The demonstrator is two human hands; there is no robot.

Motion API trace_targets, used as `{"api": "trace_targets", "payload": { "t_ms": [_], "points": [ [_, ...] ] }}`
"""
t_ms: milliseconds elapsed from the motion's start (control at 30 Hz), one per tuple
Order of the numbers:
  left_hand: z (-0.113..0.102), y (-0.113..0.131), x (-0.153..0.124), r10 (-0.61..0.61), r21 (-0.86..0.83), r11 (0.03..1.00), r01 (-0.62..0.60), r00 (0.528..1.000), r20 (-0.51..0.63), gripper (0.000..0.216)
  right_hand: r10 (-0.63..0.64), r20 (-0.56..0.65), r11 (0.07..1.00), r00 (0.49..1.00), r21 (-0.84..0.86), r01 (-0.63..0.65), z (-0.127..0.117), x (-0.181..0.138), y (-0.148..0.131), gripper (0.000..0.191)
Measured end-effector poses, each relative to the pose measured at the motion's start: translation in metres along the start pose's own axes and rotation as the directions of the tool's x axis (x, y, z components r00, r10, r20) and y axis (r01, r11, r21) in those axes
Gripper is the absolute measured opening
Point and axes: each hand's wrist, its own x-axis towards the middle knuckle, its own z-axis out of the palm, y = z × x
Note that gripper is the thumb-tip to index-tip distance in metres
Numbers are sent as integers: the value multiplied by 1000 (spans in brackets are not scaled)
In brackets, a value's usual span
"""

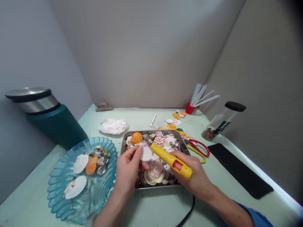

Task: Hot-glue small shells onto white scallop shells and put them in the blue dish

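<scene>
My left hand pinches a white seashell between thumb and fingers. A small pink spot shows near the shell's upper edge. In my right hand is a yellow pen-shaped tool, much like a soldering iron, with a red window in its handle. Its narrow metal tip points left and reaches the shell's top edge; whether it touches cannot be made out. Both hands are over a metal tray full of mixed shells, among them an orange scallop shell and a large pinkish shell.
A blue glass dish holding shells is at left, by a teal bottle. Scissors, a black phone-like slab and a jar stand or lie right. Behind are a white bundle and a red cup of translucent sticks.
</scene>
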Motion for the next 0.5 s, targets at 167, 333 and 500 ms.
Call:
{"api": "trace_targets", "payload": {
  "t_ms": [167, 333, 500],
  "points": [
    [0, 0, 0, 3, -4, 1000, -3, 1000, 3, 43, 0, -3, 1000, 1000, 2, 0, 0, 0, 1, 8],
    [0, 2, -1, -6, 11, 1000, 6, 1000, 17, 42, 17, 28, 1000, 999, 6, -17, 0, 0, 2, 8],
    [-1, -2, 1, 11, 27, 1000, -13, 998, 56, 42, 11, 48, 1000, 999, 9, -11, -2, 0, 1, 10]
  ]
}}
